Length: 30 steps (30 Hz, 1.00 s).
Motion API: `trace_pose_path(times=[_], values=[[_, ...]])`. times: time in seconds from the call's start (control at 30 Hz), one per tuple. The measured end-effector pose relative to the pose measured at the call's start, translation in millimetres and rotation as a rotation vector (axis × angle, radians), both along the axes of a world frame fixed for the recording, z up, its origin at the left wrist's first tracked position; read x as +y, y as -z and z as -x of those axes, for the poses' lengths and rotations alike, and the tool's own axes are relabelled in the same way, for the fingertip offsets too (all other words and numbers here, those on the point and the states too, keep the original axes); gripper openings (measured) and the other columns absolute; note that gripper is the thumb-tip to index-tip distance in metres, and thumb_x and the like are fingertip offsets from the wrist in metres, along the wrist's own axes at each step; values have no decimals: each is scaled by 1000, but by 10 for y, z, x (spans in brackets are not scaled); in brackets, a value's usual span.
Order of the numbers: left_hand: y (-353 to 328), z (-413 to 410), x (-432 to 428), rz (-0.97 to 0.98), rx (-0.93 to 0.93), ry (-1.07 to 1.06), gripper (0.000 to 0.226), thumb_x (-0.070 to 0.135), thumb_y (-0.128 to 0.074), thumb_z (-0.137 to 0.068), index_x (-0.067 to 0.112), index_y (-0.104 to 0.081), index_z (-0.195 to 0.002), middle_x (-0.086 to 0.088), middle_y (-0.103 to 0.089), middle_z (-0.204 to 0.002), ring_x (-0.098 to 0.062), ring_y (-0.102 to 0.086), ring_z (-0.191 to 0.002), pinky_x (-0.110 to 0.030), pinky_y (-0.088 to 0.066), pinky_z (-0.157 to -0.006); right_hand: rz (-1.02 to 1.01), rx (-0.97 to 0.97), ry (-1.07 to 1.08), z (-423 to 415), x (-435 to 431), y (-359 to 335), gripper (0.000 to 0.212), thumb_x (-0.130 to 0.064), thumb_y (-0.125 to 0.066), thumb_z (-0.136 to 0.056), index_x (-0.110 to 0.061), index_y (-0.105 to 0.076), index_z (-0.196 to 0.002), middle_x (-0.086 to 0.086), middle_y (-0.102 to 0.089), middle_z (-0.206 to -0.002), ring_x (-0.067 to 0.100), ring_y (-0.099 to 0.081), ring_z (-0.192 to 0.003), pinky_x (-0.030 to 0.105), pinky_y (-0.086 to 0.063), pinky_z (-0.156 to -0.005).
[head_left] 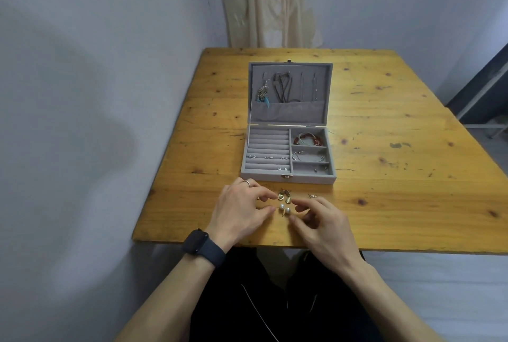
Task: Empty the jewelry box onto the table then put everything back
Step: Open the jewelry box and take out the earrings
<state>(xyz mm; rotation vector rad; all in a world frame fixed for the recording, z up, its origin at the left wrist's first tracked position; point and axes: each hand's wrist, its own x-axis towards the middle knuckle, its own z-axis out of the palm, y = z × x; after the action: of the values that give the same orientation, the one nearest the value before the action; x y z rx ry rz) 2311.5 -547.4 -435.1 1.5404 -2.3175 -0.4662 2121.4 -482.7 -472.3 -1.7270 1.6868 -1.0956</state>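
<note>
Walls (pixel 82 66): we record pale grey plaster, meeting in a corner.
Table (pixel 384 121): yellow wooden planks, knotted and stained.
Curtain (pixel 275 3): cream cloth, hanging in that corner.
Floor (pixel 439 286): pale grey, lower right.
Light: we note it soft, even.

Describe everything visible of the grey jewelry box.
The grey, felt-looking rectangular jewelry box sits open on the yellow wooden table, its lid standing up at the far side. Inside the lid hang a blue feather earring and dark cords above a pocket. The base has padded ring rolls on the left, with small studs, and three compartments on the right: a red-brown bracelet farthest, a thin silver bangle in the middle, tiny pieces nearest. A small gold clasp is on the front wall.
</note>
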Motion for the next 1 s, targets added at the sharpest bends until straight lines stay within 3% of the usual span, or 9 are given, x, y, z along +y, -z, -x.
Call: trace_pose_path(times=[0.1,0.23,0.33,0.5,0.77,1.0], values=[[-97,-91,-100,51,62,-40,22,45,-69,-86,40,-73,-107,20,-64,-96,-3,-50,-98,-30,-42,-88,35,16,12,41,-48,-109,30,-20,-80,-83,-26,-73,-111,-15,-65,-92,9,-62,-79,9,-45,-69],[-215,-217,-369,120,95,-114,23,43,-66,-89,39,-71,-111,19,-62,-99,-3,-51,-97,-32,-46,-85,94,80,18,56,-328,-346,23,-24,-76,-86,-28,-73,-109,-19,-63,-94,1,-61,-82,8,-45,-71],[-249,-252,-625,113,49,-166,24,43,-62,-92,39,-66,-115,13,-60,-111,-8,-52,-105,-33,-48,-88,111,148,23,0,-646,-474,16,-32,-72,-89,-31,-74,-105,-19,-62,-93,-1,-59,-82,10,-45,-72],[-189,-185,-876,66,-107,-224,25,47,-57,-93,41,-66,-116,8,-56,-126,-12,-49,-117,-32,-45,-91,87,423,57,-210,-1124,-438,22,-46,-62,-91,-34,-75,-104,-13,-65,-96,9,-51,-91,25,-45,-72],[-112,-101,-914,156,-226,-235,29,48,-53,-94,42,-70,-116,9,-59,-122,-14,-49,-114,-32,-44,-88,30,589,-52,-434,-1456,-315,29,-50,-52,-95,-39,-72,-113,-8,-61,-100,17,-45,-98,33,-41,-76],[-134,-95,-933,180,-236,-196,25,45,-57,-93,38,-73,-110,13,-60,-119,-12,-49,-111,-30,-47,-87,67,585,-98,-454,-1451,-327,23,-46,-59,-94,-40,-74,-110,-8,-62,-98,19,-47,-95,33,-41,-75]])
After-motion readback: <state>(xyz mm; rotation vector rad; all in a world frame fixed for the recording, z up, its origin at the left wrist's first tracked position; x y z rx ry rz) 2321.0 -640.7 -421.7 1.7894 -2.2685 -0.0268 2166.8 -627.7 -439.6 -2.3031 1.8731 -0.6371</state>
